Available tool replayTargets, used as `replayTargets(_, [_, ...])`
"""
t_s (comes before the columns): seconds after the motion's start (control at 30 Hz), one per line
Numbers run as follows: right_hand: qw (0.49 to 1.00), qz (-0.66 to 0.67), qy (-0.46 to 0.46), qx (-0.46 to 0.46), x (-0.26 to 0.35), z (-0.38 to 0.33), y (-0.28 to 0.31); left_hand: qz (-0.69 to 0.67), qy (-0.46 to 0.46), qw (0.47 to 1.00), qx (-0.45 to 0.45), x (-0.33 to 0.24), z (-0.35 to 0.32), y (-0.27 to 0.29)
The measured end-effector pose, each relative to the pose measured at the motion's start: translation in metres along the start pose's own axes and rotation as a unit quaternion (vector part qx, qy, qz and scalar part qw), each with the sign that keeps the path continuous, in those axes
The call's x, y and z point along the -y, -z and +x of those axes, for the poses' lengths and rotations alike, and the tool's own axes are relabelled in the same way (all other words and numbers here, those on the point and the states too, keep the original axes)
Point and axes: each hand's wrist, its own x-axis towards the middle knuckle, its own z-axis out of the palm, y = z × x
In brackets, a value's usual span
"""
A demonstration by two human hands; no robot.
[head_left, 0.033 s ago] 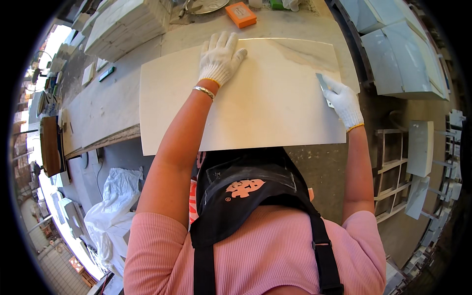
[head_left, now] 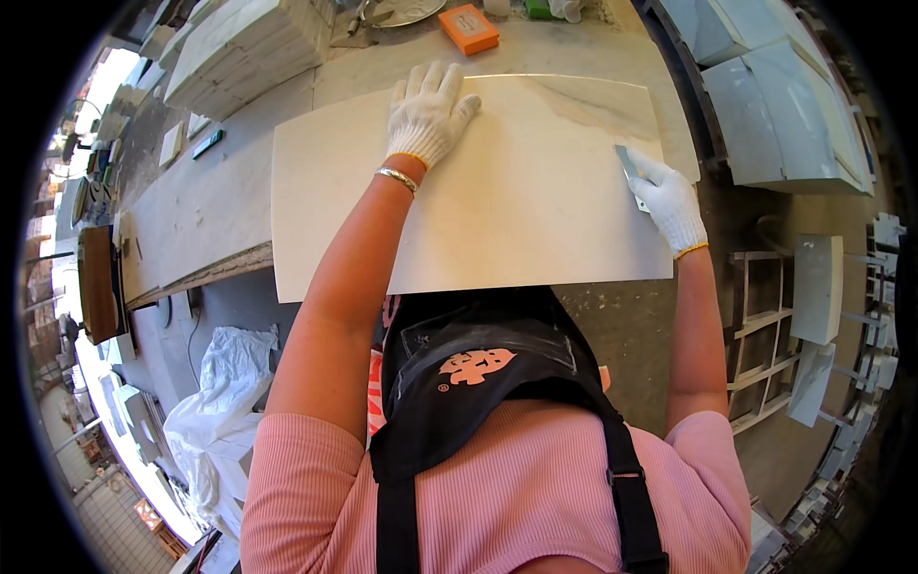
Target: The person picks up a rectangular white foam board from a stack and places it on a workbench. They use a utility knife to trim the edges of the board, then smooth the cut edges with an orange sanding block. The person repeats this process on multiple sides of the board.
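Observation:
A large pale slab, white with grey veining at its far right corner, lies flat in front of me. Its near edge reaches my black apron. Near the slab's far edge, my gloved left hand rests palm down, fingers stretched out. My gloved right hand is closed around a flat metal blade, which looks like a scraper, by the slab's right edge. The blade's narrow end points away from me over the slab; whether it touches the surface I cannot tell. My right fingers partly hide its lower part.
Under the slab is a stone-topped bench. A stack of marble slabs stands far left, an orange box beyond the slab. Pale stacked slabs and a wooden rack are on the right. White plastic sheeting hangs lower left.

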Motion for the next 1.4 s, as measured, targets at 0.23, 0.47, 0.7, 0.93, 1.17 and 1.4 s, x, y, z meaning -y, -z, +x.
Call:
replayTargets(0.23, [0.997,0.011,-0.067,0.03,-0.002,-0.005,0.007,-0.019,0.006,1.0,0.006,0.0,-0.001,0.0])
replayTargets(0.47, [0.999,-0.051,0.017,0.006,-0.001,0.023,0.005,-0.007,-0.008,1.0,-0.005,0.0,0.001,0.002])
replayTargets(0.7, [0.998,-0.008,-0.022,0.05,0.007,0.005,0.01,-0.004,0.005,1.0,0.022,-0.001,0.001,0.003])
replayTargets(0.93, [0.999,0.023,-0.018,0.032,-0.01,0.003,0.016,-0.008,-0.005,1.0,-0.01,0.0,0.0,-0.001])
replayTargets(1.17, [0.993,-0.097,0.053,0.053,0.005,0.036,0.019,-0.002,-0.01,1.0,-0.015,-0.002,0.002,0.001])
replayTargets(1.4, [0.994,-0.038,0.082,0.069,-0.006,0.02,0.017,-0.004,-0.01,1.0,-0.017,0.0,-0.001,0.0])
